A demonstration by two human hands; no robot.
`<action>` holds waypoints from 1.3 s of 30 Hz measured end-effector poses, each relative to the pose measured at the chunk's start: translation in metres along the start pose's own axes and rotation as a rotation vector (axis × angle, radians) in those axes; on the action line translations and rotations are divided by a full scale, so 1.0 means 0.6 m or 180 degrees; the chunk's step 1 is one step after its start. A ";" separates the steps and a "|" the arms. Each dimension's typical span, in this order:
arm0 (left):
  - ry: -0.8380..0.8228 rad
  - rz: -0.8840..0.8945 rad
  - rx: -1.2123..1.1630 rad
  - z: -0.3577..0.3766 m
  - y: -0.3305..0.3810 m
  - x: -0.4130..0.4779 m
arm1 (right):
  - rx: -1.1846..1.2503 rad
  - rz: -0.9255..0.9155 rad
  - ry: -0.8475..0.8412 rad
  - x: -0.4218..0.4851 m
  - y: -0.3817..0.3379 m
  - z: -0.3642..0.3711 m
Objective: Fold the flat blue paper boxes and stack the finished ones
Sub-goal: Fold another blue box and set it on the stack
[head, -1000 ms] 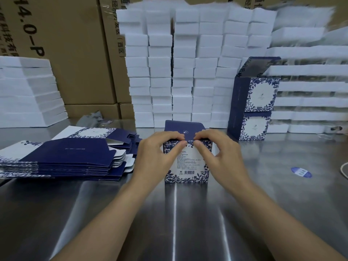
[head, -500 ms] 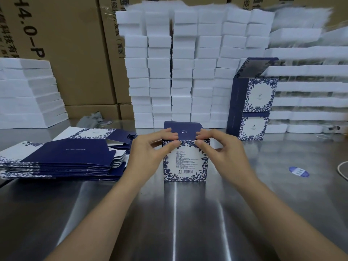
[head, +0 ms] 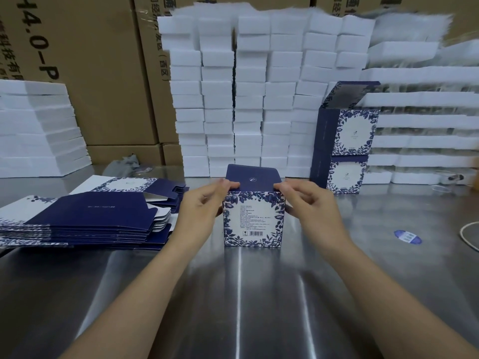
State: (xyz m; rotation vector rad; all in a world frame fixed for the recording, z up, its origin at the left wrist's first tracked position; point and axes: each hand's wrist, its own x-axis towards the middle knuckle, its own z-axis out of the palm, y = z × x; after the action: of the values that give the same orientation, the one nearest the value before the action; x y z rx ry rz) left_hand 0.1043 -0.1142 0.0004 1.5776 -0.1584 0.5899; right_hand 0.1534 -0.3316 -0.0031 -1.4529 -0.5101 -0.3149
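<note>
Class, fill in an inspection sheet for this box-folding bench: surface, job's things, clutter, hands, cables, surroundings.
Surface: steel table, shiny.
Job's things: upright box, lid flap raised; flat boxes piled at left; two finished boxes stacked at right rear.
Clutter: blue oval sticker; grey crumpled item behind the pile.
Hands: left hand and right hand pinch the upright box's top corners.
Cables: white cord at right edge.
Surroundings: white foam blocks stacked; cardboard cartons behind.

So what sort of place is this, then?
Likely a packing workshop or warehouse: a pile of flat blue cartons, one box being folded on the steel table, and white foam blocks stacked high behind.
</note>
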 end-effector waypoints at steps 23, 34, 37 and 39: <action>-0.0066 0.0719 0.2287 0.025 -0.025 -0.027 | -0.2214 -0.0741 -0.0272 -0.015 0.044 0.000; -0.0055 0.0998 0.2616 0.025 -0.012 -0.023 | -0.2364 -0.1147 -0.0150 -0.016 0.030 0.014; -0.0057 0.1223 0.2620 0.027 -0.008 -0.027 | -0.2130 -0.1130 -0.0174 -0.015 0.025 0.017; -0.0149 0.1331 0.2504 0.031 -0.007 -0.031 | -0.2061 -0.1143 -0.0205 -0.015 0.022 0.018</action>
State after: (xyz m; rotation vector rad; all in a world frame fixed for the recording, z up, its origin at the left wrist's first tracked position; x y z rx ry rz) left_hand 0.0956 -0.1359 -0.0116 2.3447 -0.3225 1.0208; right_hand 0.1509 -0.3202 -0.0183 -1.9982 -0.7673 -0.7725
